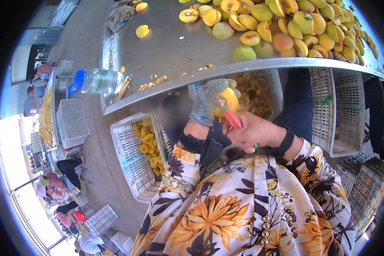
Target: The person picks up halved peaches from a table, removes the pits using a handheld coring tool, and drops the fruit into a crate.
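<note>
My left hand (207, 101), in a thin grey glove, holds a yellow peach half (229, 100) just past the table's near edge. In my bare right hand (260, 130) is a small pitting tool with a red handle (231, 118). Its metal end touches the peach half's cut face; the tip is partly hidden in the flesh. Beneath my hands stands a white crate (278, 96) with brownish-yellow pieces in it. To the left, another white crate (130, 160) contains yellow peach halves (149, 145).
A metal table (166, 47) bears a heap of peach halves (305, 25), a grey glove (120, 18), a blue-capped bottle (100, 81) and scattered pits (155, 80). Plastic crates (345, 111) stand at the right. Several people work at the far left, by stacked crates (72, 121).
</note>
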Motion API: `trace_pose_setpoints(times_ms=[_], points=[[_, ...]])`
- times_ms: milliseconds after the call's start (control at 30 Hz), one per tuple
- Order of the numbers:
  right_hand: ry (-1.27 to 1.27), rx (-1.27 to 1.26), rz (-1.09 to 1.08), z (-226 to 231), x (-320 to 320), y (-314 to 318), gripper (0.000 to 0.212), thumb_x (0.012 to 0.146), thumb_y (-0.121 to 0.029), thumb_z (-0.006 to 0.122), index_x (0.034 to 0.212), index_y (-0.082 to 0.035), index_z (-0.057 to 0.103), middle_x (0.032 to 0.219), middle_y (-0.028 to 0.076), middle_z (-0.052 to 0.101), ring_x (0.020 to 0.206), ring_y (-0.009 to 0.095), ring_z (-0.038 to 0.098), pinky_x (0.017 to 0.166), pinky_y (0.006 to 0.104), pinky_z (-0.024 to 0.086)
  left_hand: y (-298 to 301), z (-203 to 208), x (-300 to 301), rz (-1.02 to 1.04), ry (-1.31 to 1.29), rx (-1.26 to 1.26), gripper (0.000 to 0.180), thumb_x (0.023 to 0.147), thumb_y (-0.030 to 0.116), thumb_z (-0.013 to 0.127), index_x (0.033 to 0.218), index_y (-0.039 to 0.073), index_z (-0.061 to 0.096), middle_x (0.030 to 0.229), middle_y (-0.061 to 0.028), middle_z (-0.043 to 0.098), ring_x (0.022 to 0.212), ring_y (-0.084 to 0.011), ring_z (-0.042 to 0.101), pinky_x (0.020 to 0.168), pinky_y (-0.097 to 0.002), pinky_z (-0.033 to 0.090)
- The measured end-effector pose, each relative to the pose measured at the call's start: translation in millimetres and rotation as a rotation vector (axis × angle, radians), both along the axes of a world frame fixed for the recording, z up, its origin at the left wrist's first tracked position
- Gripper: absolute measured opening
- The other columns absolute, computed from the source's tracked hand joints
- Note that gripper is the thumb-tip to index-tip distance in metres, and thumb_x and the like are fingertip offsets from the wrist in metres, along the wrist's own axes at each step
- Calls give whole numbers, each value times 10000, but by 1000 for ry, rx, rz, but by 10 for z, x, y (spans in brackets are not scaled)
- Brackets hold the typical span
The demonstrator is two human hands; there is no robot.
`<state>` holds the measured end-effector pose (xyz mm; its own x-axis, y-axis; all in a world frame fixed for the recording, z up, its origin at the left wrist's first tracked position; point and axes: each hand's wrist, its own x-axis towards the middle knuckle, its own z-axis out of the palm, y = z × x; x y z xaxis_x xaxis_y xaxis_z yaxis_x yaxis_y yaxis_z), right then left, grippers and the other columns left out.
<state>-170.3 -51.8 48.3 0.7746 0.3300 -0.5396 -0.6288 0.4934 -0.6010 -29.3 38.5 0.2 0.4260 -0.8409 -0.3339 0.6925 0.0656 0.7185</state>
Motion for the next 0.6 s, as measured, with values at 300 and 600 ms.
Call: trace_pose_setpoints(times_ms=[300, 600], points=[[30, 510, -97, -95, 45, -73, 155, 826, 1, 496, 974, -43, 483, 564, 28, 441, 334, 54, 313, 299, 214, 253, -194, -59, -90, 499, -137, 18, 366, 777, 361, 647, 939, 45, 557, 807, -138, 618, 609, -238, 621, 502, -332, 527], [-404, -1074, 97, -460, -232, -364, 115, 787, -45, 559, 897, -34, 527, 609, 54, 531, 420, 162, 491, 410, 276, 409, 162, 256, 136, 575, 163, 108, 463, 810, 513, 542, 998, 90, 561, 823, -137, 628, 579, -292, 635, 336, -278, 461]])
